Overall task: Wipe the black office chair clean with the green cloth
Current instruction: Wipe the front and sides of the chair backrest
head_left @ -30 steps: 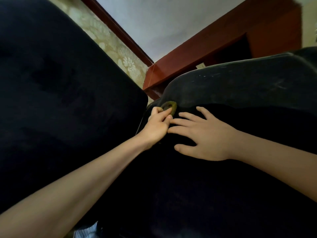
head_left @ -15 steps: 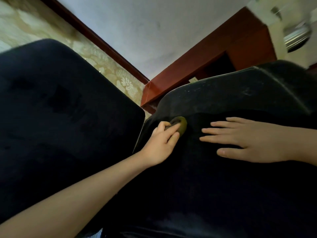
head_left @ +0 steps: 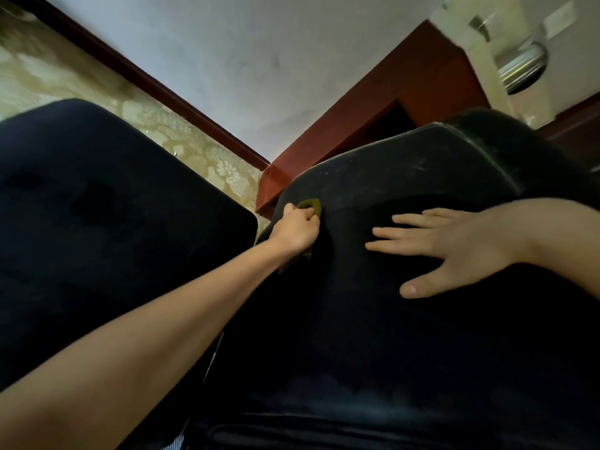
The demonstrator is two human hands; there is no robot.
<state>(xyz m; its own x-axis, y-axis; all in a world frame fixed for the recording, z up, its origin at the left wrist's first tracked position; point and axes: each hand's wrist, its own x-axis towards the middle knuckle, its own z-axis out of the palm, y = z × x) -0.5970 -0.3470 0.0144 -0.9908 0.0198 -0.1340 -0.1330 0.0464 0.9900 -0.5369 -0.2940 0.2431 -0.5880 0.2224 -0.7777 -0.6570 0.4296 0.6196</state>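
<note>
Black chair (head_left: 373, 319), left hand (head_left: 295, 230) clutching green cloth (head_left: 311, 206)

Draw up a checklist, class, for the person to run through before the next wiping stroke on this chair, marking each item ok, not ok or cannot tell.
1. Green cloth gripped in left hand: ok, fist closed on it.
2. Cloth touching the black chair: ok, pressed by the pale-scuffed plastic edge.
3. Right hand bracing the chair: ok, flat, fingers spread.
4. Right hand clear of the cloth: ok, a gap lies between them.
5. Scuffed edge wiped: not ok, marks show.
6. Cloth clean enough: cannot tell, mostly hidden.
</note>
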